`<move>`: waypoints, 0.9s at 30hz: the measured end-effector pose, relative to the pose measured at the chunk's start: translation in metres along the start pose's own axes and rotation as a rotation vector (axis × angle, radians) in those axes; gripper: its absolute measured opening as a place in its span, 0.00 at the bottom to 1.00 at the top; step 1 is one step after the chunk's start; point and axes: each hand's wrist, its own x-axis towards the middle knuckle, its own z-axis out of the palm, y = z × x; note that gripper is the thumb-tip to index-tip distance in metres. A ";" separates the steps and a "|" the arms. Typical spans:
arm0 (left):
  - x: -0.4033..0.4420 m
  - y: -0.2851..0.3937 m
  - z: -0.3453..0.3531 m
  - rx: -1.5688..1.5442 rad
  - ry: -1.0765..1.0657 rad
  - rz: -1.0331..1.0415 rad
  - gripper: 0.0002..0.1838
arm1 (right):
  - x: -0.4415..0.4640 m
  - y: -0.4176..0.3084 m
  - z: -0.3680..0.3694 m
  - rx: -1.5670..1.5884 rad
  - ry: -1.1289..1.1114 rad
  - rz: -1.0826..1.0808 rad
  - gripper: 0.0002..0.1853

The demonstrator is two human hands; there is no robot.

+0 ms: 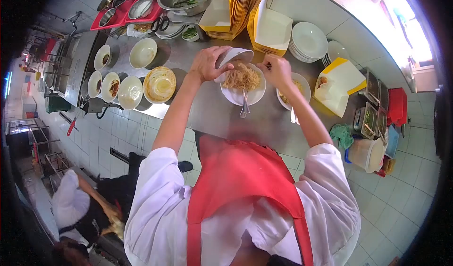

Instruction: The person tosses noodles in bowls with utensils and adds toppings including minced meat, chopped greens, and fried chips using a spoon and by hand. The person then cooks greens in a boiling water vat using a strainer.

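My left hand (211,62) grips a white bowl (238,53), tipped over a white dish (257,96) of noodles (242,79). Noodles reach up to the tilted bowl's mouth. A metal utensil (245,106) rests on the dish's near side, its handle toward me. My right hand (278,70) is closed just right of the noodles; a small dark bit shows at its fingers, too small to name. Partly behind my right forearm stands a second white dish (306,83) with noodles and a metal utensil (293,116).
Used bowls (160,85) stand at the left. Stacked yellow takeaway boxes (271,30), white plates (309,39) and scissors (161,23) line the back. An open box (335,84) holding food and a green cloth (341,136) are right. Another person (78,202) works lower left.
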 end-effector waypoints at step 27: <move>-0.043 0.005 0.022 -0.397 0.551 -0.390 0.27 | -0.037 -0.051 -0.041 -0.476 -0.353 0.347 0.05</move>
